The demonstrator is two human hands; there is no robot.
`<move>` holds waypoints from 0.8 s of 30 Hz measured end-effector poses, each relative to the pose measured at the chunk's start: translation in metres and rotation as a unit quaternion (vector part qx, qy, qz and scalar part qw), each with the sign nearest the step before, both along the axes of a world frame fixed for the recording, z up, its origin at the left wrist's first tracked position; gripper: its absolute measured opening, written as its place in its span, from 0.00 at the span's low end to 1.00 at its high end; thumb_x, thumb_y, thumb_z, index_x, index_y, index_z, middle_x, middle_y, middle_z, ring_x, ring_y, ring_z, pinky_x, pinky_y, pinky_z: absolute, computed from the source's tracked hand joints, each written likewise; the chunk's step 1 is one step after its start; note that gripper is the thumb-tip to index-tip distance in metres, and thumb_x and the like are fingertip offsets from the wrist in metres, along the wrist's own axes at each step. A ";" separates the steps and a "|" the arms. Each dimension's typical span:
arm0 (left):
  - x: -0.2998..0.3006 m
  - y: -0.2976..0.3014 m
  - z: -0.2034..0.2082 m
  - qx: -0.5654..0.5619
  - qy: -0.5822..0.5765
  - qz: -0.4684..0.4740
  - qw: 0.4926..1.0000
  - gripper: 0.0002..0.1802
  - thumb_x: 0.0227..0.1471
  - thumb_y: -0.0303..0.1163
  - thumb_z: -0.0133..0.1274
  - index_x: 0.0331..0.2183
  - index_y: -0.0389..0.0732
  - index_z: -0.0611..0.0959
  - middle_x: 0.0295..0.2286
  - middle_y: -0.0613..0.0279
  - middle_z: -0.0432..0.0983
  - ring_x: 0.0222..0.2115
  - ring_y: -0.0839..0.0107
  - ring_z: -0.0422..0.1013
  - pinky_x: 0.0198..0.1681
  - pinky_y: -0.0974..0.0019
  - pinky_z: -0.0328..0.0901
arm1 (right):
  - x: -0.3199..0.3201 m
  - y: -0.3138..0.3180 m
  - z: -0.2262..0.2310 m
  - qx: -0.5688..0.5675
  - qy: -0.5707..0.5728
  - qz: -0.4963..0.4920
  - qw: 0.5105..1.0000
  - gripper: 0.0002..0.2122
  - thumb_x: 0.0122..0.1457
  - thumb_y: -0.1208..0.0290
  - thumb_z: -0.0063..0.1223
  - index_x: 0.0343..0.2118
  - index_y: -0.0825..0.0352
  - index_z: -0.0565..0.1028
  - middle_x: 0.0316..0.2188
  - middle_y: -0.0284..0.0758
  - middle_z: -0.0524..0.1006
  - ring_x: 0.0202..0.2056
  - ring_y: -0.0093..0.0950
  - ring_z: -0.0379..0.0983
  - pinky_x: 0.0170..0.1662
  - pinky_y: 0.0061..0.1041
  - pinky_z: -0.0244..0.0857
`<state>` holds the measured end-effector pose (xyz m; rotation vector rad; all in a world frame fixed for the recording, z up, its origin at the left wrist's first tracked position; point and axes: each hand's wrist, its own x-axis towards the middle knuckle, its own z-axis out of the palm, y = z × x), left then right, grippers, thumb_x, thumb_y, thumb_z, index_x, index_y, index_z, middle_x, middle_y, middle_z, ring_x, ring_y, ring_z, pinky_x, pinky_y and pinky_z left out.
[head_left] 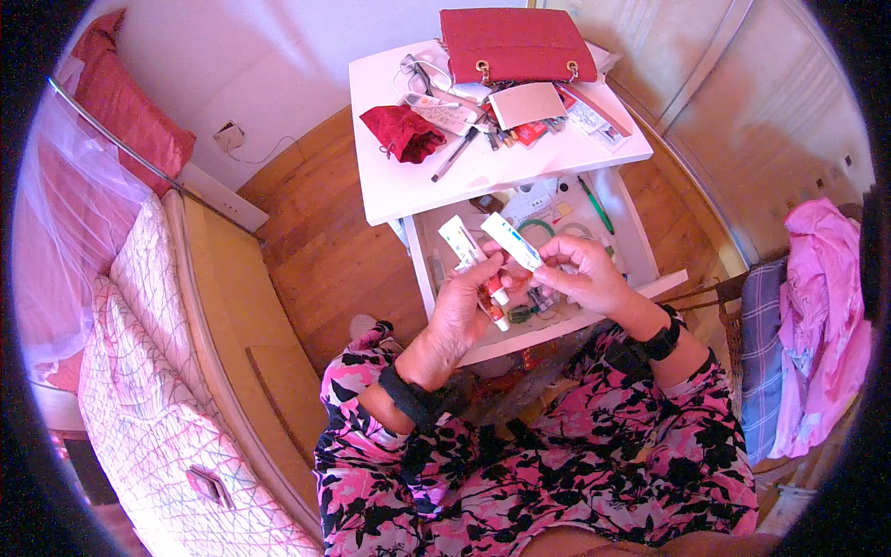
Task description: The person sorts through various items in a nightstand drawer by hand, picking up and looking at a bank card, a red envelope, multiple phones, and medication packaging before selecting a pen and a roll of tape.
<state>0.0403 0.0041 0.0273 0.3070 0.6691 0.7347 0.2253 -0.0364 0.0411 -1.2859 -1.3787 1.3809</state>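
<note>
Over the open drawer (664, 286), my left hand (455, 311) is closed around slim white tubes (458, 239) with red-orange bands and pale caps, which look like ointment tubes. Its palm hides part of them. Close beside it, my right hand (591, 278) pinches a white tube with a blue stripe (510, 239) between thumb and fingers, its flat end pointing up and away to the left. Beneath both hands the drawer holds a green pen (597, 206), green rings (536, 229) and small items too jumbled to name.
On the white tabletop (394, 192) lie a red handbag (516, 46), a red pouch (405, 133), glasses (417, 74), a remote control (449, 113) and a dark pen (455, 155). A bed (153, 399) with a phone-like object (210, 486) stands left. Pink clothing (821, 334) hangs at right.
</note>
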 end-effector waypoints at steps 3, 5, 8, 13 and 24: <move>0.001 -0.002 0.007 0.000 0.008 0.002 1.000 0.11 0.50 0.27 0.46 0.38 0.38 0.71 0.24 0.64 0.71 0.21 0.78 0.66 0.31 0.71 0.68 | 0.001 0.000 -0.002 0.010 -0.013 -0.001 1.000 0.07 0.54 0.76 0.49 0.33 0.73 0.69 0.26 0.34 0.75 0.26 0.18 0.71 0.29 0.17 0.67; 0.002 -0.002 0.008 -0.006 0.004 0.007 1.000 0.10 0.50 0.27 0.47 0.38 0.38 0.72 0.24 0.64 0.71 0.21 0.77 0.67 0.30 0.71 0.68 | 0.002 0.000 -0.003 0.012 -0.015 -0.001 1.000 0.07 0.54 0.75 0.49 0.34 0.73 0.69 0.26 0.34 0.75 0.27 0.19 0.72 0.29 0.18 0.67; 0.000 -0.001 -0.002 0.009 -0.005 0.005 1.000 0.10 0.49 0.27 0.48 0.37 0.39 0.73 0.23 0.66 0.72 0.21 0.79 0.67 0.24 0.75 0.64 | 0.001 0.001 0.001 0.016 -0.025 0.004 1.000 0.08 0.54 0.75 0.49 0.34 0.73 0.70 0.26 0.35 0.75 0.28 0.20 0.73 0.30 0.18 0.68; -0.001 0.000 -0.011 0.035 0.032 -0.006 0.999 0.09 0.48 0.32 0.51 0.35 0.43 0.75 0.20 0.70 0.72 0.19 0.82 0.66 0.15 0.78 0.56 | 0.001 0.001 0.005 0.010 -0.031 0.002 0.999 0.08 0.54 0.75 0.49 0.36 0.73 0.70 0.27 0.35 0.75 0.30 0.21 0.73 0.32 0.19 0.69; -0.004 -0.001 0.003 0.002 -0.004 -0.005 1.000 0.14 0.54 0.37 0.42 0.39 0.40 0.72 0.29 0.64 0.72 0.25 0.75 0.67 0.27 0.75 0.64 | 0.010 -0.001 0.008 0.036 -0.049 -0.040 0.997 0.08 0.53 0.74 0.49 0.35 0.71 0.73 0.25 0.31 0.75 0.26 0.18 0.70 0.30 0.15 0.64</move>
